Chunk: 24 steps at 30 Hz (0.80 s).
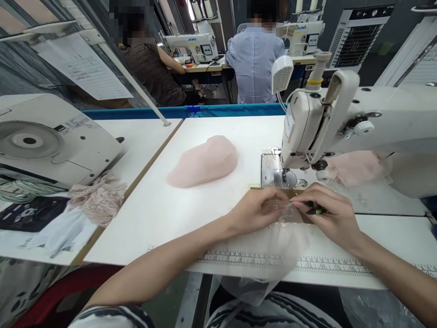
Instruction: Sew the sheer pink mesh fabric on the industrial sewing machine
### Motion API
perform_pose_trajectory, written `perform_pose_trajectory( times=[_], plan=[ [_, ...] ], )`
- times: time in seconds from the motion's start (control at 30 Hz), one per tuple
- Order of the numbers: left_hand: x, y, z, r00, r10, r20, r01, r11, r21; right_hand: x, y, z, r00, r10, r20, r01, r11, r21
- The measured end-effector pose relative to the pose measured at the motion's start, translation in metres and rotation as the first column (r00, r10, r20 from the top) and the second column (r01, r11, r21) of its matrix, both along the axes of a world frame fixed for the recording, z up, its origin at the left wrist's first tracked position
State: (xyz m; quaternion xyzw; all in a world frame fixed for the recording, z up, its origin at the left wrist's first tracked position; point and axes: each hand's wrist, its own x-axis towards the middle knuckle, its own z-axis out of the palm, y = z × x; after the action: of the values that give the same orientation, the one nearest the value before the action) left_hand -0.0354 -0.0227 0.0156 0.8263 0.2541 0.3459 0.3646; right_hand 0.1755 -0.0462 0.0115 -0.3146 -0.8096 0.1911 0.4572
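Observation:
Just in front of the sewing machine's needle plate (271,169), my left hand (257,209) pinches the top edge of a sheer pale fabric (288,248). My right hand (329,216) meets it there, its thumb and forefinger closed on the same fabric. A small dark tool with a green mark (316,211) is tucked in the right palm; its kind is mostly hidden. The fabric hangs over the table's front edge toward my lap. The sewing machine (307,123) stands right behind both hands.
Flat pink fabric pieces (206,161) lie left of the machine, and more pink fabric (357,168) lies under its arm. A bundle of pinkish strips (99,196) and another machine (51,141) are at far left. A ruler strip (246,259) runs along the front edge. Two people sit beyond.

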Motion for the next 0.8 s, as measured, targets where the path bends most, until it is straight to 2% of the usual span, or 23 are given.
perform_pose_trajectory(
  times=[0.1, 0.17, 0.27, 0.4, 0.6, 0.67, 0.7, 0.77, 0.8],
  plan=[
    [0.003, 0.0, 0.003, 0.997, -0.032, 0.063, 0.049, 0.956, -0.289, 0.0, 0.003, -0.001, 1.0, -0.018, -0.014, 0.017, 0.999, -0.032],
    [0.004, 0.0, 0.004, 0.996, -0.019, 0.092, 0.053, 0.921, -0.385, -0.001, 0.003, -0.002, 0.999, -0.029, -0.018, 0.029, 0.999, -0.038],
    [0.005, 0.001, 0.003, 0.996, -0.003, 0.089, 0.042, 0.9, -0.434, -0.003, 0.003, -0.002, 0.999, -0.043, -0.006, 0.043, 0.999, -0.017],
    [0.005, 0.001, 0.002, 0.994, -0.071, 0.087, 0.105, 0.866, -0.49, -0.004, 0.002, -0.003, 0.998, -0.061, 0.021, 0.061, 0.998, 0.014],
    [0.004, 0.003, 0.0, 0.992, -0.099, 0.08, 0.126, 0.844, -0.521, 0.002, 0.003, -0.004, 0.983, -0.184, 0.028, 0.183, 0.982, 0.037],
    [0.003, 0.004, -0.001, 0.989, -0.127, 0.079, 0.149, 0.827, -0.541, 0.001, 0.002, -0.001, 0.979, -0.202, -0.002, 0.202, 0.979, -0.027],
    [0.002, 0.005, -0.001, 0.984, -0.157, 0.079, 0.175, 0.818, -0.548, 0.001, 0.001, 0.001, 0.984, -0.173, -0.028, 0.17, 0.98, -0.102],
    [0.002, 0.006, 0.0, 0.971, -0.224, 0.087, 0.234, 0.793, -0.562, -0.002, -0.001, 0.006, 0.992, -0.025, -0.12, -0.014, 0.95, -0.313],
    [0.002, 0.006, 0.0, 0.963, -0.255, 0.09, 0.26, 0.777, -0.573, -0.002, -0.001, 0.007, 0.983, 0.066, -0.171, -0.131, 0.905, -0.405]
  ],
)
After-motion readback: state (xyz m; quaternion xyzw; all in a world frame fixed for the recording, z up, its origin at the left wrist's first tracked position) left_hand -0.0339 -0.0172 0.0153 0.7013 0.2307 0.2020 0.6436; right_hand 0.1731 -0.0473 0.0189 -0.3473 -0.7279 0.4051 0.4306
